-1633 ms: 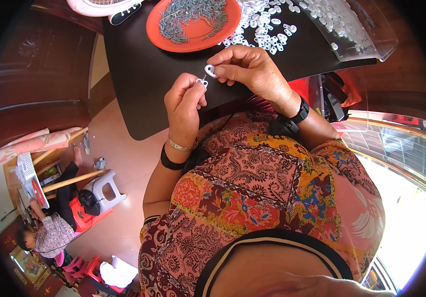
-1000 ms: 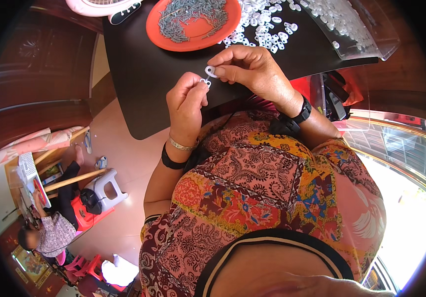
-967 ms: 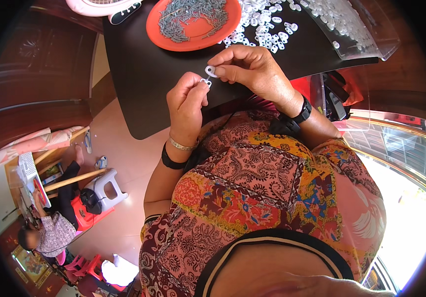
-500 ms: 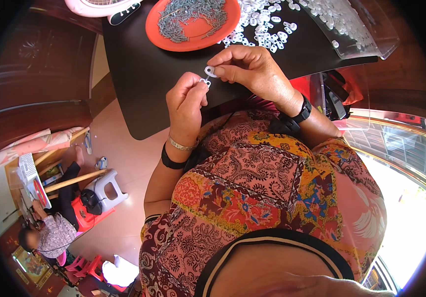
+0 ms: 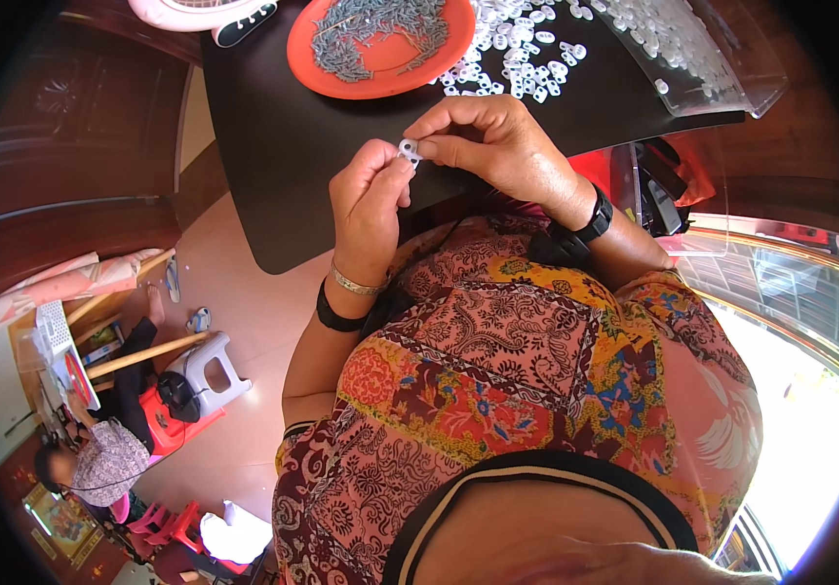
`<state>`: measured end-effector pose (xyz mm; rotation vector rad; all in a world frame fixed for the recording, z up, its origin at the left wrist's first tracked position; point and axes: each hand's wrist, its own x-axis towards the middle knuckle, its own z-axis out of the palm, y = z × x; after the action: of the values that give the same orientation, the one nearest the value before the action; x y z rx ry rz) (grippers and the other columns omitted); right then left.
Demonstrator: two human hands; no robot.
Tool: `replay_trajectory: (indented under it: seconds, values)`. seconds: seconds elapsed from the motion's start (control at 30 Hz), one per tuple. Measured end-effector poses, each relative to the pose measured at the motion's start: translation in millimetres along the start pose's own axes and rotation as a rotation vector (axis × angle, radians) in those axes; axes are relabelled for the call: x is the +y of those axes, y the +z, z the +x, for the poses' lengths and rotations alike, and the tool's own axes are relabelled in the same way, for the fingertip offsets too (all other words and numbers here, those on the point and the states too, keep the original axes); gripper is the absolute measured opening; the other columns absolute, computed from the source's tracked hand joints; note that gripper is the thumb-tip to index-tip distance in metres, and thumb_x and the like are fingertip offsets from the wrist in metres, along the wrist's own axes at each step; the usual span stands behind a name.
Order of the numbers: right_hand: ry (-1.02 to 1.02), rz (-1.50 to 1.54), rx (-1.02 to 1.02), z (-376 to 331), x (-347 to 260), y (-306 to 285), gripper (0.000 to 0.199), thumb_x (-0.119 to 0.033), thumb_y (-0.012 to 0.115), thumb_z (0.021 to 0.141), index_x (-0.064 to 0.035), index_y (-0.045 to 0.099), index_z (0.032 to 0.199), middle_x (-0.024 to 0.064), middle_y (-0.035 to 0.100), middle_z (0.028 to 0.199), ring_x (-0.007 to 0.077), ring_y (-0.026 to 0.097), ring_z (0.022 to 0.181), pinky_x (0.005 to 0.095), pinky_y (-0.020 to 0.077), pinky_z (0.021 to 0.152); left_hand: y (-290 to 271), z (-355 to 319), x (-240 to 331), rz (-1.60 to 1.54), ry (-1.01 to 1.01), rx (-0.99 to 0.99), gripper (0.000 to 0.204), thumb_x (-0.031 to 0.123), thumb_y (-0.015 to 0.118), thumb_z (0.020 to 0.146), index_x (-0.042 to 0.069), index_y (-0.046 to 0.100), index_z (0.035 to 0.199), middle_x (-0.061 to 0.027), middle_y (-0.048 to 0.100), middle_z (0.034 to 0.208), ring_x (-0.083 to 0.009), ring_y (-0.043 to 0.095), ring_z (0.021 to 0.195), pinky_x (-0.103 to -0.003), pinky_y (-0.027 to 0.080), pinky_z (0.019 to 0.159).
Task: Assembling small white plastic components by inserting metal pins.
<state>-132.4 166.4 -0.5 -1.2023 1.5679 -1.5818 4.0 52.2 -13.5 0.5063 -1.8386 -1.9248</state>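
A small white plastic piece [image 5: 407, 149] sits pinched between the fingertips of both hands, held in the air just above the near edge of a black mat [image 5: 273, 146]. The left hand [image 5: 366, 205] closes thumb and forefinger on its lower left side; the right hand [image 5: 492, 144] clamps on it from the right, fingers curled over. Both wrists wear dark bands, and the left also has a thin metal bangle. Beyond the hands, on the mat, lies an orange plate [image 5: 380, 58] holding a heap of small grey metal parts [image 5: 375, 29]. Just beside the plate, to its right, a scatter of white plastic pieces [image 5: 517, 54] spreads across the mat toward a clear plastic tray [image 5: 721, 68] holding more of them.
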Motion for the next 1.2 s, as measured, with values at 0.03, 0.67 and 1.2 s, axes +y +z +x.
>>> replay_trajectory:
  seconds: [0.03, 0.67, 1.2]
  values:
    - [0.0, 0.001, -0.001, 0, 0, 1, 0.013, -0.002, 0.063, 0.087, -0.0001, 0.067, 0.099, 0.0016, 0.067, 0.086, 0.0051, 0.06, 0.08, 0.0198, 0.0483, 0.072, -1, 0, 0, 0.0, -0.001, 0.002, 0.014, 0.009, 0.053, 0.088, 0.001, 0.052, 0.076, 0.0015, 0.049, 0.067, -0.004, 0.042, 0.058, -0.021, 0.034, 0.051]
    - [-0.296, -0.347, 0.1, -1, 5, 12, 0.025, -0.007, 0.073, 0.076, -0.0058, 0.064, 0.099, 0.0052, 0.065, 0.076, 0.0144, 0.066, 0.065, 0.0257, 0.0525, 0.059, 1, 0, 0, -0.089, -0.02, 0.054, 0.019, 0.017, 0.052, 0.09, 0.001, 0.059, 0.082, 0.001, 0.053, 0.066, -0.0048, 0.047, 0.058, -0.02, 0.034, 0.053]
    - [-0.409, -0.574, 0.087, 1, -2, 16, 0.03, -0.014, 0.073, 0.074, -0.0037, 0.064, 0.101, 0.01, 0.066, 0.084, 0.0269, 0.065, 0.074, 0.0342, 0.0537, 0.066, 1, 0, -2, -0.075, 0.009, 0.027, 0.02, 0.016, 0.05, 0.092, 0.001, 0.056, 0.08, 0.0006, 0.052, 0.067, -0.0054, 0.046, 0.058, -0.021, 0.036, 0.053]
